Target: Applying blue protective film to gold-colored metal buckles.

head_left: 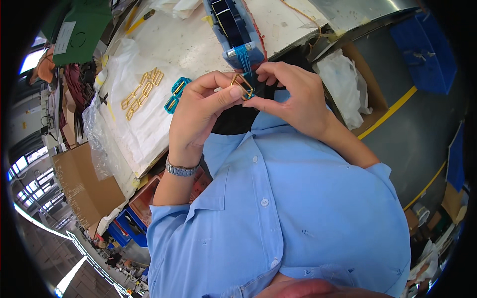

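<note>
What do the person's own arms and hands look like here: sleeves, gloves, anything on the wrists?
Both hands are bare, with no gloves. The left hand has a silver metal link watch band around its wrist. The right hand has nothing on its wrist. Both arms emerge from short sleeves of a light blue button-up shirt with white buttons.

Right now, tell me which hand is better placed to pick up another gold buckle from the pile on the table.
Probably the left hand: the loose gold buckles lie on its side. The right hand sits farther off; both pinch the buckle at the tape dispenser.
</note>
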`<state>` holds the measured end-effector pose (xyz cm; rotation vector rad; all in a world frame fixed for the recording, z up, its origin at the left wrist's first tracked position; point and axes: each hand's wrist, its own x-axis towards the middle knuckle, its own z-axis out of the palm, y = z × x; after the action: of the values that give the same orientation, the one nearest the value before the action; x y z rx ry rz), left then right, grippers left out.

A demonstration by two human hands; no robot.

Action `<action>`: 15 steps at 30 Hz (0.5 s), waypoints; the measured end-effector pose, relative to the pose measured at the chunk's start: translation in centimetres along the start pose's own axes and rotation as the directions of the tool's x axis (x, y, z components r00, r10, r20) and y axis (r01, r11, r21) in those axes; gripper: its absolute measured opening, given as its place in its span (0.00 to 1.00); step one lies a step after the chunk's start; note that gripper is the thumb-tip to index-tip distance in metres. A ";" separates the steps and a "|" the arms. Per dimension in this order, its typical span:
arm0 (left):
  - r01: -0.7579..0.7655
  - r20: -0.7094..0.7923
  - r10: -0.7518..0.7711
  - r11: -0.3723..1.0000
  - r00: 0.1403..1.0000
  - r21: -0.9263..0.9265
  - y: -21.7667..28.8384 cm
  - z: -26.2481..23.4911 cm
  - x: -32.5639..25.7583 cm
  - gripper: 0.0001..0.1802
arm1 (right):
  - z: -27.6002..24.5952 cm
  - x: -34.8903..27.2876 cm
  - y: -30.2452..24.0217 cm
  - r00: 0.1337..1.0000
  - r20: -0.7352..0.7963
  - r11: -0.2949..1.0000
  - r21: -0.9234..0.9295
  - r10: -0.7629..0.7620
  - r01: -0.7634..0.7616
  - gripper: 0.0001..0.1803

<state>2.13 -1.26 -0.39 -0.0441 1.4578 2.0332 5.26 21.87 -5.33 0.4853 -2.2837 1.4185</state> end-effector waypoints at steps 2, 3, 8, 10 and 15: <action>0.047 0.020 -0.047 0.999 0.999 -0.010 0.3 -0.6 0.4 0.05 | 0.5 -0.2 0.6 1.000 0.007 1.000 -0.004 -0.017 0.017 0.30; 0.093 0.041 -0.092 0.995 0.995 -0.021 0.5 -0.9 0.6 0.06 | 0.7 -0.3 0.9 1.000 0.025 1.000 0.002 -0.019 0.019 0.32; 0.267 0.114 -0.263 0.964 0.958 -0.014 2.1 -1.8 1.3 0.09 | 0.9 0.2 1.0 0.988 0.141 0.995 0.069 0.067 -0.077 0.34; 0.313 0.090 -0.315 0.949 0.945 0.041 2.6 -1.5 1.6 0.11 | 1.4 0.1 1.1 0.987 0.134 0.987 0.126 0.084 -0.101 0.34; 0.398 0.027 -0.399 0.917 0.917 0.039 3.1 -1.3 2.3 0.11 | 1.9 0.1 1.1 0.993 0.073 0.982 0.160 0.088 -0.099 0.34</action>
<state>-1.68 -1.93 0.86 -0.2709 1.3334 1.6688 4.31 20.62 -6.88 0.4857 -2.2790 1.6684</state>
